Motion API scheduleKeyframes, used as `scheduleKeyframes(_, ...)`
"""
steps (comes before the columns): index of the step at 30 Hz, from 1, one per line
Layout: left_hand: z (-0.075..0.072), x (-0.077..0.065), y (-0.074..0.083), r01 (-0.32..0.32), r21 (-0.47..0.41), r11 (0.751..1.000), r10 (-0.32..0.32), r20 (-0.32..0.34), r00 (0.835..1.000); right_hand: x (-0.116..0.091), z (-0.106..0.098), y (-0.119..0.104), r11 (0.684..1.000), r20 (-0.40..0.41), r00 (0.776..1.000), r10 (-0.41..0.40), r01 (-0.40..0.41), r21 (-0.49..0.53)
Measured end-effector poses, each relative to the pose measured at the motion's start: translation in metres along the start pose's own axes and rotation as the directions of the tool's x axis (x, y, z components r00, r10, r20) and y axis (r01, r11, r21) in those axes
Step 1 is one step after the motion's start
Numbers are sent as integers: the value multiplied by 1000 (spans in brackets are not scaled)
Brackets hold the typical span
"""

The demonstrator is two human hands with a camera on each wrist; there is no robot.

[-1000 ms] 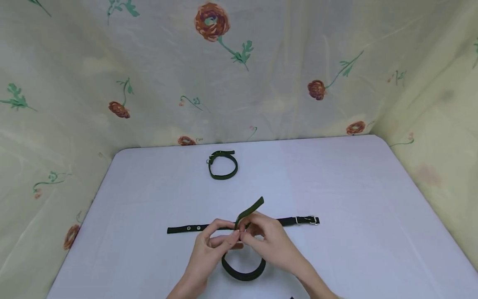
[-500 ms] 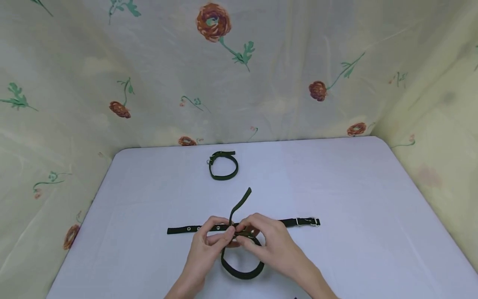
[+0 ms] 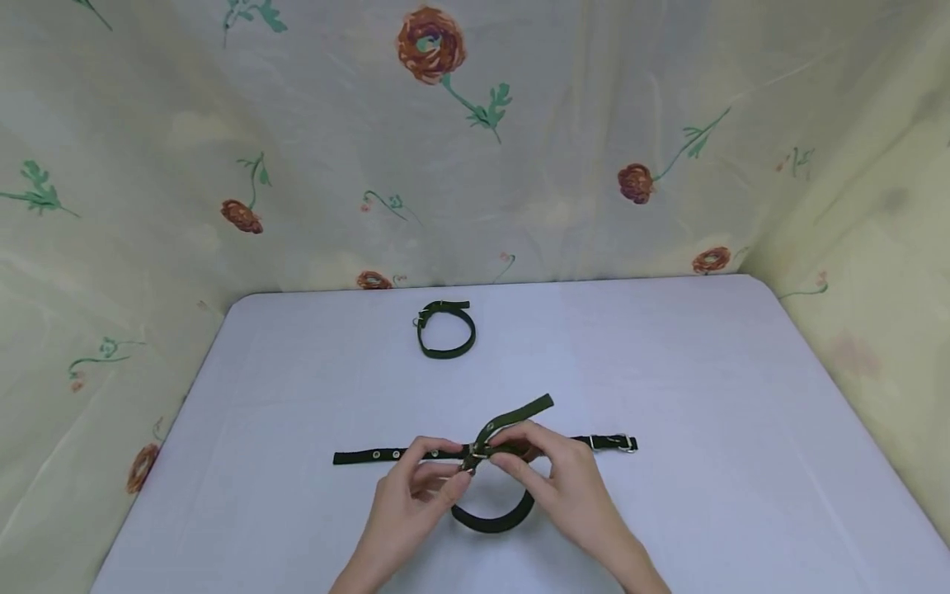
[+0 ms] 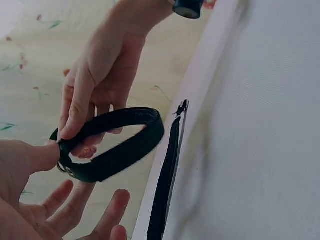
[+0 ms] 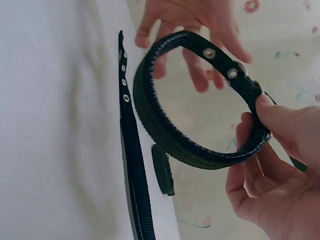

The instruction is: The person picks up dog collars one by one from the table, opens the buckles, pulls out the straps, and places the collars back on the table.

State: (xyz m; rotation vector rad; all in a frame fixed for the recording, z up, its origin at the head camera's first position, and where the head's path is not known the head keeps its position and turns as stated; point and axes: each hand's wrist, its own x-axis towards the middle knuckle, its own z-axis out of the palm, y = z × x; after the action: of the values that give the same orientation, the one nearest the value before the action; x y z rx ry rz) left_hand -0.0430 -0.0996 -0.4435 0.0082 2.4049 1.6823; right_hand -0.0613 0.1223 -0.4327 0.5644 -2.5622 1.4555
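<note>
Both hands hold a dark green dog collar bent into a loop, its free strap end pointing up and right past the metal buckle. In the head view my left hand pinches it at the buckle's left side with thumb and forefinger; the other fingers are spread in the left wrist view. My right hand pinches the strap just right of the buckle between thumb and fingers. Metal eyelets show along the loop in the right wrist view. Fingers partly hide the buckle.
A black collar lies stretched flat across the table behind the hands, eyelets at left and buckle at right. Farther back rests a buckled green collar. A flower-printed curtain surrounds the white table.
The strap's free end first swung left and up, then came over to the right. The buckle now shows between the hands, and the right hand has shifted slightly right.
</note>
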Motion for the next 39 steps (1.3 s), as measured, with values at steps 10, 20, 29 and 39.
scheduleKeyframes(10,5,-4,-1,-7,-69,998,6,-18,1000,0,-5,-2,966,90,979,181,-194,170)
scheduleKeyframes(20,7,-4,2,-88,26,996,90,-126,988,1,-7,-2,932,90,960,263,-277,234)
scheduleKeyframes(29,6,-5,-1,-62,1,998,62,-113,992,5,-13,-1,871,102,940,327,-341,353)
scheduleKeyframes(39,6,-3,1,-54,2,999,54,-81,995,4,-11,0,871,135,938,320,-348,348)
